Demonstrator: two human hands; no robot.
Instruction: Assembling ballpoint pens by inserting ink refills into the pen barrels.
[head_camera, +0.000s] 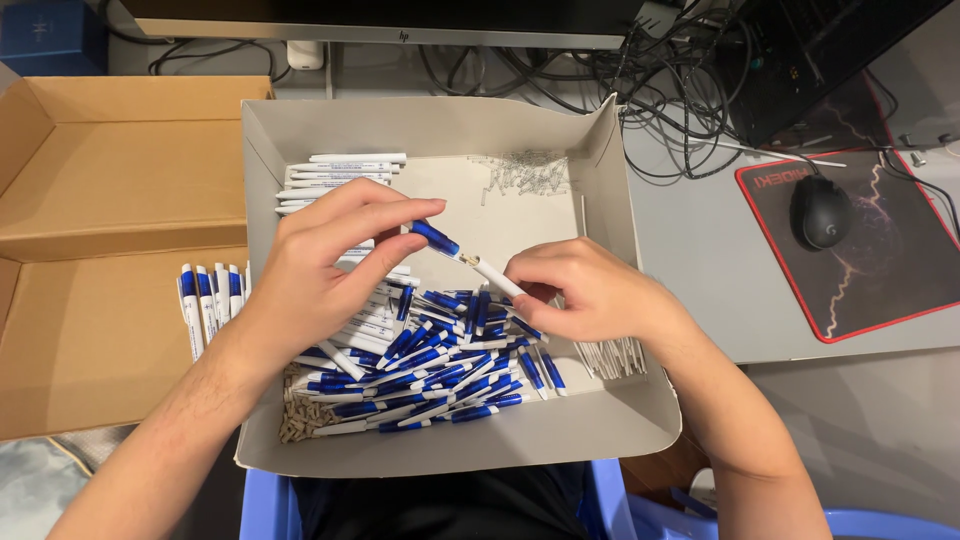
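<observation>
My left hand (325, 265) pinches a blue pen part (434, 238) between thumb and fingertips above a grey cardboard tray (600, 425). My right hand (585, 290) grips a white pen barrel (496, 276) that meets the blue part end to end, with a thin spring-like piece between them. Beneath both hands lies a heap of blue and white pen parts (440, 375). Finished white pens (340, 172) are stacked at the tray's far left.
An open brown box (100, 200) at the left holds a row of blue-and-white pens (210, 300). Small springs (525, 172) lie at the tray's far side, small beige pieces (300, 415) at its near left. A black mouse (820, 212) sits on a red-edged pad (880, 290); cables (660, 80) lie behind.
</observation>
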